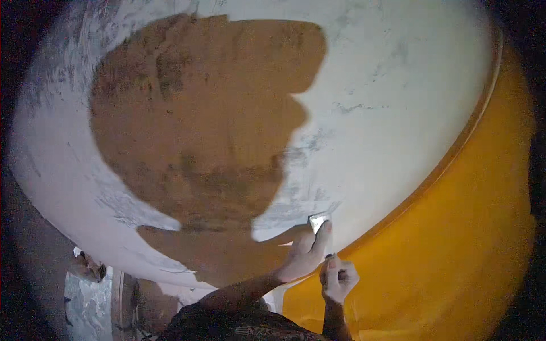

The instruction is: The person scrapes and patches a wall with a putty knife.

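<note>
A metal-bladed putty knife (318,221) lies against a broad white plastered surface (387,148) streaked with grey smears. My left hand (306,254) is closed on this blade, its fingers stretched along the metal. Just below and to the right, my right hand (340,279) is curled into a fist close to the surface's lower edge. A small dark tip shows at the top of that fist. Whether it belongs to the putty knife's handle or to something else, I cannot make out.
A large brown shadow (199,113) falls across the white surface and reaches my left arm. An orange surface (443,256) adjoins it along a curved brown edge at the right. At the lower left are a grey-white smeared panel (88,301) and a brownish object (90,267).
</note>
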A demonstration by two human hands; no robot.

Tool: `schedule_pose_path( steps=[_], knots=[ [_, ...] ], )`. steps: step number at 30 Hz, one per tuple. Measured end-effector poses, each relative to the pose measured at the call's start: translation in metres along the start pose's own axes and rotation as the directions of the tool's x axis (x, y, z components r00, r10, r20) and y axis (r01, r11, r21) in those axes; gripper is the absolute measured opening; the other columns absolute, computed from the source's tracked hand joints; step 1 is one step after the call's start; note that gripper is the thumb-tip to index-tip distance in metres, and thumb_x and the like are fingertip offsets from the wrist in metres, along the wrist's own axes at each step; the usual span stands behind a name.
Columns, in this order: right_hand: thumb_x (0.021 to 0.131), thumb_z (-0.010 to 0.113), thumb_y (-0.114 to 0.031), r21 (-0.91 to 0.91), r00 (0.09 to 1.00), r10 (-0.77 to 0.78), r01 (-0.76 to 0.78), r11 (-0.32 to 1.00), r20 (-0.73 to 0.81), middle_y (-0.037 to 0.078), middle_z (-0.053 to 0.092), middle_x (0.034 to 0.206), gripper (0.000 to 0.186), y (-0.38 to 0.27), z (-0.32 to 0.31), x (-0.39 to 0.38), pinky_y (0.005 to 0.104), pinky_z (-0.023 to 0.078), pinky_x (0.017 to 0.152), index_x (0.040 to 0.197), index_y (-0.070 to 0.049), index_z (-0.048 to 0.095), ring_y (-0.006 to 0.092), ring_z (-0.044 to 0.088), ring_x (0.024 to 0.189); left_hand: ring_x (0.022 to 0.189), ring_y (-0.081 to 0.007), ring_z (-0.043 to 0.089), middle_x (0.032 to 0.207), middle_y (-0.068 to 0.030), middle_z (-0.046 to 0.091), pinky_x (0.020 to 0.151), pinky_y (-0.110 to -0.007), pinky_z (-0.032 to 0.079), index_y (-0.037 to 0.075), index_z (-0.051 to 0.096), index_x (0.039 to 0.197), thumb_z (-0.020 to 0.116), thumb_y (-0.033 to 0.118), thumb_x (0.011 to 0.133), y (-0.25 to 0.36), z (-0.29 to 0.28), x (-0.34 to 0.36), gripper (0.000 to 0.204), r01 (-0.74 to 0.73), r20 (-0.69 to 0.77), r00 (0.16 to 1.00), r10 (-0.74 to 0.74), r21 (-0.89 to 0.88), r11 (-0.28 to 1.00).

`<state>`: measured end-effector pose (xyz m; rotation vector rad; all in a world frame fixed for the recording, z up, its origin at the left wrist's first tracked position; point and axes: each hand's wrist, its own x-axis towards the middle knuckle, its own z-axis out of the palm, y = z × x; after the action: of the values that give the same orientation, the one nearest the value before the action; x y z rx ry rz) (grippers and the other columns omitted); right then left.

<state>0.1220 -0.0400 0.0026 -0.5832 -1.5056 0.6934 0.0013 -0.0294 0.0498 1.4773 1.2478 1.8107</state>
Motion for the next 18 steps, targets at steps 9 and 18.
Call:
schedule_pose_path(
  steps=[9,18],
  knots=[
    [0.088,0.055,-0.012,0.013,0.997,0.070,-0.069,0.998,-0.034,0.002,0.045,0.049,0.024,-0.004,-0.001,0.002,0.0220,0.028,0.035,0.067,-0.006,0.045,0.0070,0.038,0.039,0.046,-0.0144,0.047,0.049,-0.0068,0.046,0.044,-0.033,0.033,0.000,0.052,0.068,0.043,0.018,0.093,0.005,0.005,0.001,0.032,0.165,0.021,0.986,-0.164,-0.092,0.982],
    [0.082,0.061,-0.007,0.039,0.968,0.231,-0.228,0.973,-0.099,0.006,0.056,0.056,0.012,-0.013,0.004,-0.001,0.0237,0.041,0.047,0.074,-0.002,0.055,0.0091,0.050,0.049,0.046,-0.0143,0.045,0.048,-0.0094,0.044,0.042,-0.034,0.032,-0.001,0.050,0.072,0.040,0.028,0.095,0.010,-0.001,-0.002,0.038,0.058,-0.053,0.997,-0.060,-0.038,0.998]
  ],
)
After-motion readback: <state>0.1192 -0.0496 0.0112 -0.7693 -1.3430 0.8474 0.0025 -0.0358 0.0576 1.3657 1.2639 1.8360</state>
